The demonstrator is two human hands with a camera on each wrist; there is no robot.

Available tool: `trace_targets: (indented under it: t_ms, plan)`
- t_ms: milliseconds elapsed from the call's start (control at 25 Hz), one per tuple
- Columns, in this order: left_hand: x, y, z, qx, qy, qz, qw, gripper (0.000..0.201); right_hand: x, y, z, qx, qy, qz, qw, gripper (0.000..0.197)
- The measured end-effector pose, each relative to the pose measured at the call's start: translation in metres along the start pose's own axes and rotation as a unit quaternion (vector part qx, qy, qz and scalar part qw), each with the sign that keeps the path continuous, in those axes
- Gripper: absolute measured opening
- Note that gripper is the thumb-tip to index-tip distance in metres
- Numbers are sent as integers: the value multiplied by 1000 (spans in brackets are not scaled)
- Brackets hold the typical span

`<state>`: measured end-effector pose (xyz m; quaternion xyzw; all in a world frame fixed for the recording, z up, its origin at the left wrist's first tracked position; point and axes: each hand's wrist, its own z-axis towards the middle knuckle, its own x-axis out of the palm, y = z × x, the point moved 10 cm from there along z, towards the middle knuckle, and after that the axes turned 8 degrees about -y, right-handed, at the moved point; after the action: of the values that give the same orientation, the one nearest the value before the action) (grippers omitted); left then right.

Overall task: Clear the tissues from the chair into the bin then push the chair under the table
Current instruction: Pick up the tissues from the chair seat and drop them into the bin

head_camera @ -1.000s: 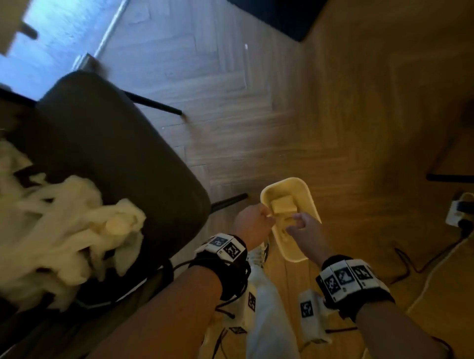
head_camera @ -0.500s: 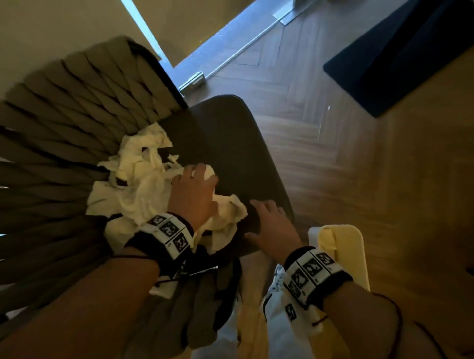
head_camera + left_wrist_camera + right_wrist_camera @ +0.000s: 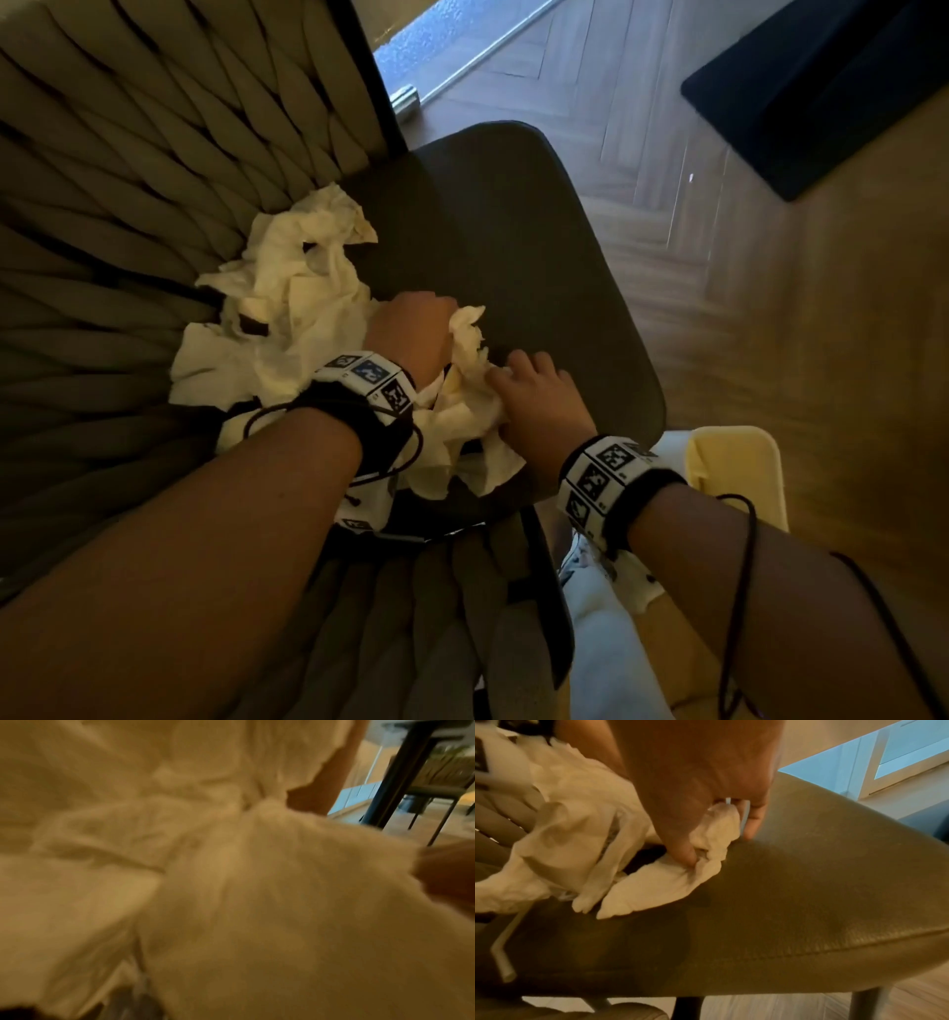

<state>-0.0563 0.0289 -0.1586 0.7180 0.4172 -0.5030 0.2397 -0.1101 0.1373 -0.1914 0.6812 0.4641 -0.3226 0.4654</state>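
The dark padded leather seat of the chair (image 3: 513, 246) with a woven strap backrest carries a heap of crumpled white tissues (image 3: 287, 308) at its back, while the herringbone wooden floor (image 3: 770, 318) bears a pale yellow plastic bin (image 3: 739, 462) beside the chair and a dark rectangular mat (image 3: 832, 87).

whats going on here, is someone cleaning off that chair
Yes. A person is gathering crumpled tissues from the dark seat of a chair. The left hand is buried in the pile, gripping a bunch, while the right hand pinches the near edge of the tissues at the seat's front. Much of the pile is on the seat. A pale yellow bin stands on the floor beside the chair.
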Motion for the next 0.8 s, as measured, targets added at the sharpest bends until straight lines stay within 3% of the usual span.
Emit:
trace_targets:
  t_ms: [120,200,360,520,600,640,720,800]
  plan:
    - [-37,17,-12,-19,-57,-101,993,13,-10,-4,-3,42,3,98,994,49]
    - [-65,29,-22,-25,-101,-166,981,12,-28,-11,-14,101,-52,219,969,37]
    - [-113,15,-44,3,-141,-265,954,7,-66,-28,-54,173,-183,415,875,26]
    - [-140,-54,-60,88,-104,-358,924,5,-92,-48,-90,192,-240,537,786,25]
    - [-140,-98,-60,107,-63,-438,890,2,-99,-65,-106,211,-255,571,752,30]
    - [-141,-123,-60,116,-51,-483,866,11,-101,-76,-116,222,-262,585,735,34]
    - [-143,-170,-57,127,-39,-571,810,27,-107,-101,-139,242,-286,615,694,38]
    - [-132,-218,-55,104,3,-650,752,30,-113,-127,-166,252,-324,636,654,38]
